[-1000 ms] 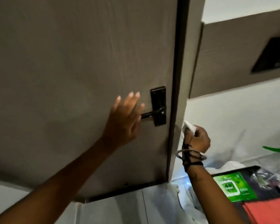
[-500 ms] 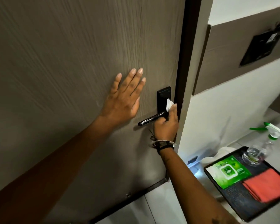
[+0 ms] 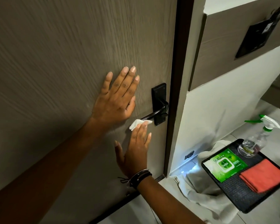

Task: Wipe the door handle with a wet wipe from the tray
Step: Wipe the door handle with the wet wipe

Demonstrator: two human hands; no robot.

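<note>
Door handle (image 3: 153,114), black lever on wood-grain door (image 3: 63,62), wiped underneath.
Right hand (image 3: 137,151) open, fingertips pressing white wet wipe (image 3: 137,124) beneath lever tip; left hand (image 3: 116,98) flat, spread on door beside it. Tray (image 3: 242,198) lower right.

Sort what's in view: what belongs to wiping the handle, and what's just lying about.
Job: handle, wipe under right hand, wipes pack, tray, left hand on door.
Lying about: spray bottle, red cloth, white cloth.

Single head view, looking forward and down, close to door (image 3: 71,54), tilted
</note>
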